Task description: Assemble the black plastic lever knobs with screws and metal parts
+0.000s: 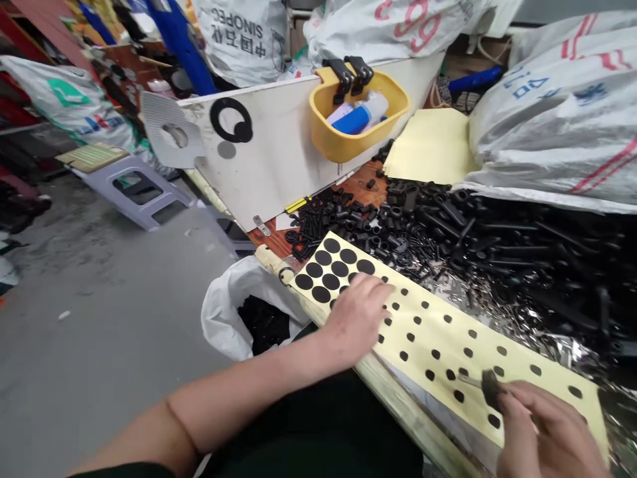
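R hand (547,428) w/ blk pc (490,388); wht sack (243,41) upside-dn, reads "SINOPEC"

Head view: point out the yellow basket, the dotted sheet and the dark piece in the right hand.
Yellow basket (343,145): head view, its front wall.
Dotted sheet (450,339): head view, bare paper between dots.
Dark piece (490,387): head view, its dark body.

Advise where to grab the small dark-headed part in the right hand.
Probably by its slim pale shank, coming from the picture's left: it juts that way over the yellow sticker sheet, clear of the right hand, which pinches the dark head.
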`<state>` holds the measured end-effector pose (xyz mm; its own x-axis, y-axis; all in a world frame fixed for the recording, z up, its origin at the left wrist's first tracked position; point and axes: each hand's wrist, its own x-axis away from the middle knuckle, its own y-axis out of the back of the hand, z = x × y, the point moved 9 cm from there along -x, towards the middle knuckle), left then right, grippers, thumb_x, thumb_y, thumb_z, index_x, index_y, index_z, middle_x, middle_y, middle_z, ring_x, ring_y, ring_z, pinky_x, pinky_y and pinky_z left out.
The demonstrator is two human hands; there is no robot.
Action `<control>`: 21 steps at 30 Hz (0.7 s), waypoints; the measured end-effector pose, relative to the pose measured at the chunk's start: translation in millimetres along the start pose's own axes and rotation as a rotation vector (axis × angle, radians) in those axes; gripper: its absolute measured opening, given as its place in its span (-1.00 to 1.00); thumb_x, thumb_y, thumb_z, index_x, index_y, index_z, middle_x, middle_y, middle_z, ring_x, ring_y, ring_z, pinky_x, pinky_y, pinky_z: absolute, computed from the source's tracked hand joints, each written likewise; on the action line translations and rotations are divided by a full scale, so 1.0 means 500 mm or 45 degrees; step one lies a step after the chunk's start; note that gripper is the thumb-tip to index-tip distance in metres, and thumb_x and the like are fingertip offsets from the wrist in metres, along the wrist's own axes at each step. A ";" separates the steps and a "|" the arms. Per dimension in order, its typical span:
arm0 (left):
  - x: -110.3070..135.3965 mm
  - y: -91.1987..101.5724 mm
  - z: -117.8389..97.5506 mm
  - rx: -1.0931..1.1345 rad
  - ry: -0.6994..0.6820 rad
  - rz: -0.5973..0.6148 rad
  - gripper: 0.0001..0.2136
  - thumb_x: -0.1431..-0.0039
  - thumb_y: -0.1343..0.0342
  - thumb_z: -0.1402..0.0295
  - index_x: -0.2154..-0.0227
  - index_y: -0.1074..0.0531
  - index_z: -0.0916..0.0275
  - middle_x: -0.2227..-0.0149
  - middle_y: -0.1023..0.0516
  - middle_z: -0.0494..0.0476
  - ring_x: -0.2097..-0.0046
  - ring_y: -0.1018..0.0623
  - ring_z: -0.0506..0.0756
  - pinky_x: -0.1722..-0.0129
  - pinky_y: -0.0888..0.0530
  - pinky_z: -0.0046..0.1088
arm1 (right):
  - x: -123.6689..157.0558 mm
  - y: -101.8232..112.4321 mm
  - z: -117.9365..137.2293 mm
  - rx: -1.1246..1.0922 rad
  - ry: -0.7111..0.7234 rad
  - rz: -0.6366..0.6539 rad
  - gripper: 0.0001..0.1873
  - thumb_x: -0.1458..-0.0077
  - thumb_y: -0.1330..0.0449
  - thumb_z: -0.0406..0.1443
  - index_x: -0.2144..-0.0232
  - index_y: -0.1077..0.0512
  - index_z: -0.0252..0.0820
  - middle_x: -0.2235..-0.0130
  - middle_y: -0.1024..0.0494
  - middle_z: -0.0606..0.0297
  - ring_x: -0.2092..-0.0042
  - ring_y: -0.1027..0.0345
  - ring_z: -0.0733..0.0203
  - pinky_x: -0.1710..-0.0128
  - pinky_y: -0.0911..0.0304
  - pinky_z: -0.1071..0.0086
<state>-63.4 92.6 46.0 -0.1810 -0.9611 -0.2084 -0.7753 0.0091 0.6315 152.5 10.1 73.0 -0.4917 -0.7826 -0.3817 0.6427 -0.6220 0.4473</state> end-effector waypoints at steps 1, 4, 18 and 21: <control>-0.004 -0.005 0.016 -0.132 -0.010 0.046 -0.78 -0.13 -0.03 0.58 0.18 -0.46 0.30 0.15 -0.49 0.26 0.06 -0.41 0.22 0.04 -0.42 -0.11 | 0.002 -0.007 -0.009 -0.068 -0.049 0.030 -0.88 -0.03 -0.24 -0.21 0.41 -0.47 -0.15 0.32 -0.48 0.19 0.26 -0.37 0.07 0.19 -0.25 0.16; -0.010 -0.024 0.040 -0.291 -0.068 0.112 -0.79 -0.13 0.05 0.63 0.30 -0.45 0.29 0.23 -0.47 0.24 0.14 -0.40 0.19 0.14 -0.44 -0.17 | 0.006 -0.027 -0.046 -0.260 -0.138 0.130 -0.86 -0.03 -0.26 -0.23 0.36 -0.47 -0.18 0.27 -0.48 0.21 0.23 -0.37 0.13 0.19 -0.29 0.23; 0.040 -0.237 -0.042 1.380 0.638 0.399 -0.72 0.12 -0.27 0.54 0.27 -0.44 0.29 0.32 -0.51 0.06 0.27 -0.55 0.04 0.19 -0.53 -0.37 | -0.004 0.047 -0.012 0.069 0.141 -0.057 -0.96 -0.08 -0.22 -0.32 0.41 -0.45 -0.18 0.36 -0.48 0.28 0.26 -0.36 0.23 0.21 -0.24 0.34; 0.046 -0.253 -0.043 1.386 0.651 0.407 -0.78 0.10 -0.27 0.53 0.31 -0.49 0.32 0.35 -0.56 0.09 0.27 -0.57 0.06 0.15 -0.54 -0.35 | -0.003 0.049 -0.003 0.148 0.194 -0.068 -0.96 -0.09 -0.20 -0.33 0.40 -0.44 -0.18 0.38 -0.48 0.29 0.28 -0.37 0.24 0.21 -0.24 0.35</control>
<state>43.6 63.3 -22.5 -0.3867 -0.8688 0.3093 -0.8825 0.2514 -0.3974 170.0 -3.9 83.7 -0.4229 -0.7412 -0.5213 0.5415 -0.6680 0.5105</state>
